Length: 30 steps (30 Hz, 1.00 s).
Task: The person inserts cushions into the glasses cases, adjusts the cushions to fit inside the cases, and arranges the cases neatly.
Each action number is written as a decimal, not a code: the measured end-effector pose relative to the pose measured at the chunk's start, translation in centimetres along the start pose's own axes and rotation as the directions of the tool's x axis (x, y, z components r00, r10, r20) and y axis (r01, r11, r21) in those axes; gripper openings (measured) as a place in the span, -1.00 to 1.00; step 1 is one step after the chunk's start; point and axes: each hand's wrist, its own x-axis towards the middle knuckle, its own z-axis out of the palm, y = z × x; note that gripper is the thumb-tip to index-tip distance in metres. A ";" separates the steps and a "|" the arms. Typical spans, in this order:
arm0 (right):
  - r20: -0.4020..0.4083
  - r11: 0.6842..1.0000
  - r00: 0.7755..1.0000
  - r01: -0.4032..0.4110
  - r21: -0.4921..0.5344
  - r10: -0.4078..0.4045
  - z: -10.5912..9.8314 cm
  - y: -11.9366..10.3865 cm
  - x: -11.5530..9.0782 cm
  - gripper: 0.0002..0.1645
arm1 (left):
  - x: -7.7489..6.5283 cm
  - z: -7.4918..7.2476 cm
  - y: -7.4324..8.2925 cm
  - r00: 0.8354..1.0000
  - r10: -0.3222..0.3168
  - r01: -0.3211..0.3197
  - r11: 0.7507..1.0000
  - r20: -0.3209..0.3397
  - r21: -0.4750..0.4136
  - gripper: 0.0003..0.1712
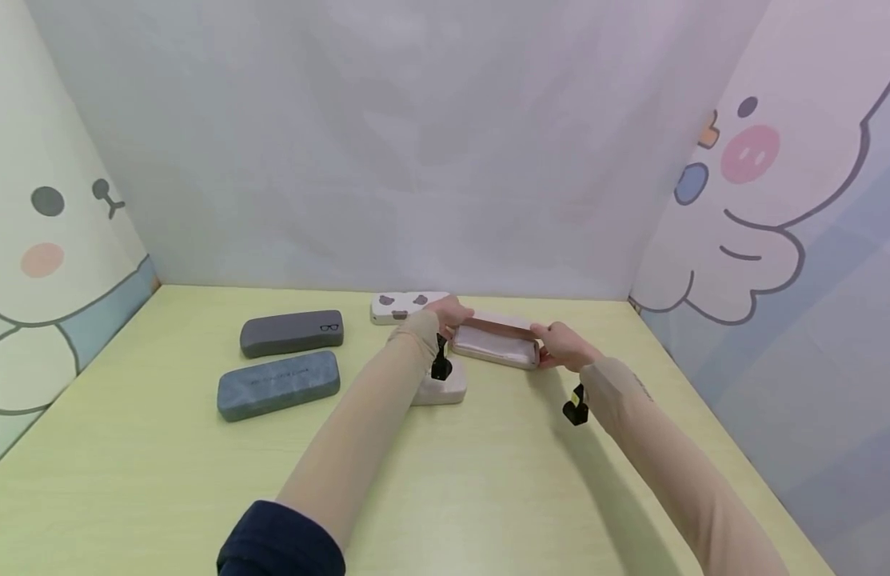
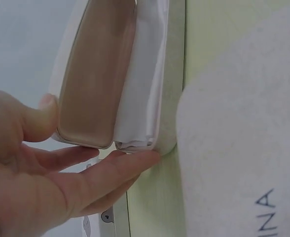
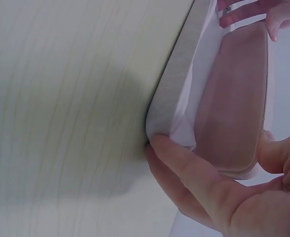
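Note:
An open pale glasses case (image 1: 491, 357) lies on the table between both hands, its lid raised and leaning back. The brown lining of its lid (image 2: 95, 74) faces forward, and a folded white cloth (image 1: 496, 344) fills the base. My left hand (image 1: 450, 312) holds the left end, thumb on the lid's edge and fingers against the base's corner. At the opposite end my right hand (image 1: 565, 346) grips in the same way, its thumb at the lid (image 3: 234, 98) and fingertips on the lower corner.
Left of the arms are a dark grey glasses case (image 1: 292, 334) and a blue one (image 1: 279, 386). Behind the left hand sits a white case with brown patches (image 1: 397, 307). A pale closed case (image 1: 446, 389) is partly covered by the left forearm. A grey backdrop (image 1: 387, 160) borders the table.

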 end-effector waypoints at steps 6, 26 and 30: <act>-0.010 1.000 1.000 0.026 -0.002 -0.026 0.4 0.4 -0.2 -0.44 | -0.1 0.0 -0.2 1.000 0.009 -0.010 0.998 0.024 0.067 -0.54; -0.099 0.990 0.993 0.060 -0.127 -0.072 1.1 0.4 -0.7 -0.57 | -1.5 -0.1 0.0 0.999 0.016 -0.016 1.000 0.052 -0.008 -0.30; -0.138 0.987 0.987 0.056 -0.149 -0.077 1.8 0.5 -0.7 -0.64 | -1.2 0.4 0.0 0.999 0.006 -0.007 1.000 0.036 0.028 -0.43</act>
